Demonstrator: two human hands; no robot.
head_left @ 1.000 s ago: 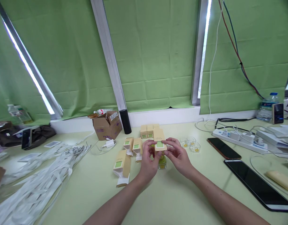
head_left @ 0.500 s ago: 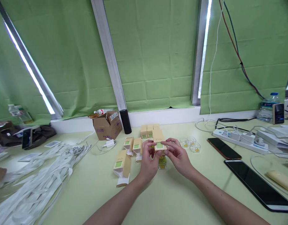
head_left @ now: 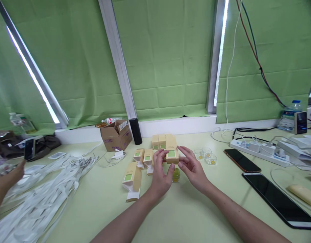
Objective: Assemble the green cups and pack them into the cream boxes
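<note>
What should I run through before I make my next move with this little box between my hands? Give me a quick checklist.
1. Green panel of the box visible: ok, it faces the camera.
2. Firm hold by left hand and right hand: cannot tell, fingers are at its sides but pressure doesn't show.
3. Greenish container fully in view: not ok, partly hidden.
4. Nearest open carton on the left closed: not ok, a white flap sticks out.
5. Other person's hand away from yours: ok, it's at far left.
6. Orange-edged phone apart from your right hand: ok.
</note>
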